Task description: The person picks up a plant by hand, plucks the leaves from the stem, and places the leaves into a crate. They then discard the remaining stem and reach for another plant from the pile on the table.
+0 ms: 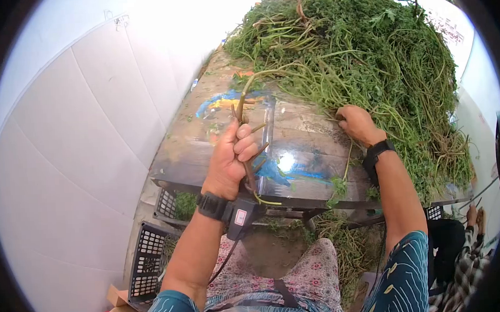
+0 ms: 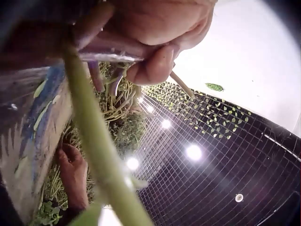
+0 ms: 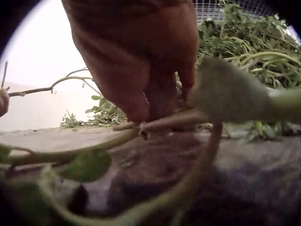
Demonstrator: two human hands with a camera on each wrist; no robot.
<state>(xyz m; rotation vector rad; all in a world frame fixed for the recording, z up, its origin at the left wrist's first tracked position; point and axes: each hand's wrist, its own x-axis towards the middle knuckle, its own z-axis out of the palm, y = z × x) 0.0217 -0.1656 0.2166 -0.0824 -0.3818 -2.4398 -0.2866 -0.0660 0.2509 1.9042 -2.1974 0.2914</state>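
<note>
My left hand grips a thick brownish-green plant stem with short side stubs, held up over the near left of the table. From the fist the stem arches over to the leafy pile. In the left wrist view, a green stalk crosses close to the lens. My right hand is low at the pile's near edge, fingers bent downward. In the right wrist view its fingertips pinch a thin stem just above the tabletop. A thin leafy sprig trails toward the table's front edge.
The wooden table bears blue and yellow paint marks. Below its left side stand black plastic crates. Loose stems lie on the ground beneath. A white wall rises at the left; another person is at the lower right.
</note>
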